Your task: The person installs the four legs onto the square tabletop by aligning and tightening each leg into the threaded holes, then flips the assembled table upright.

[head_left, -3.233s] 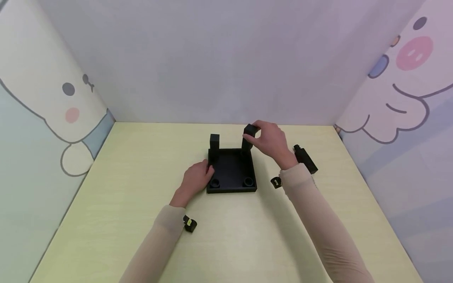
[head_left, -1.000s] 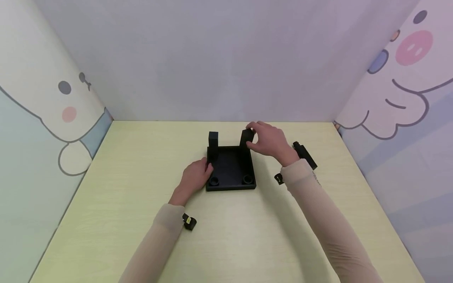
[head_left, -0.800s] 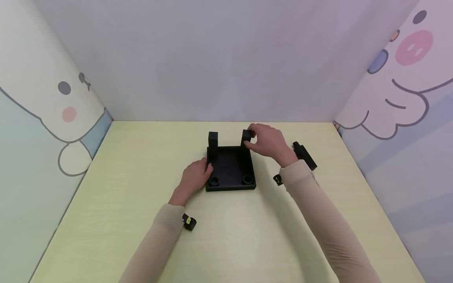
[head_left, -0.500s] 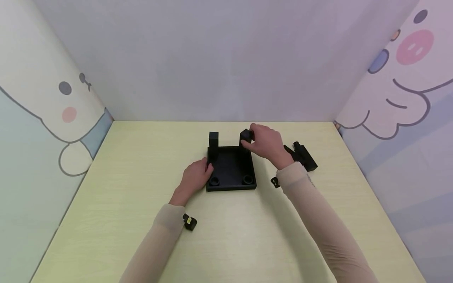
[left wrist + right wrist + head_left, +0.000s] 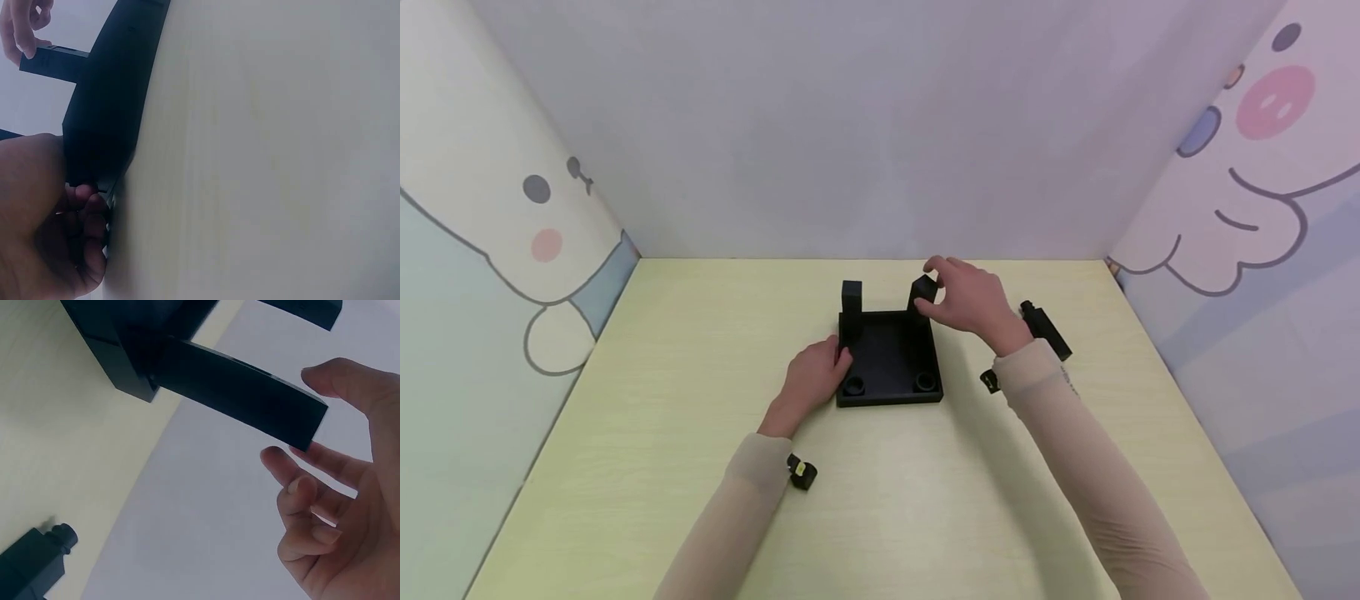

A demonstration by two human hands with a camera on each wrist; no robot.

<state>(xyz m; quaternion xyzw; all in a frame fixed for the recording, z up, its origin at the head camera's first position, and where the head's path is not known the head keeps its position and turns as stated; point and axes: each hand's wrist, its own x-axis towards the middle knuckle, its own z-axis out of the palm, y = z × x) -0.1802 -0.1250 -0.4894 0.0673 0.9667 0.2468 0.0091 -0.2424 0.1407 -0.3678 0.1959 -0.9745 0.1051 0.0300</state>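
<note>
A small square black tabletop (image 5: pixel 891 401) lies upside down on the work surface, with round sockets at its two near corners. My left hand (image 5: pixel 811 374) grips its left side, thumb over the rim and fingers outside, as the left wrist view also shows. One square black leg (image 5: pixel 852 297) stands upright at the far left corner. A second leg (image 5: pixel 922 292) stands at the far right corner. Around that leg's upper end is my right hand (image 5: pixel 973 304), loosely spread. In the right wrist view a gap shows between the thumb (image 5: pixel 344 374) and the leg.
A loose black leg (image 5: pixel 1047 332) with a narrow round end lies right of the tabletop, partly behind my right wrist. Small black wrist cameras show below the left wrist (image 5: pixel 802 472) and beside the right sleeve. A pale wall (image 5: pixel 880 125) rises behind the surface.
The far right leg has turned about its length and sits lower than a few seconds ago. My right fingers have loosened from it since half a second ago. My left hand stays put.
</note>
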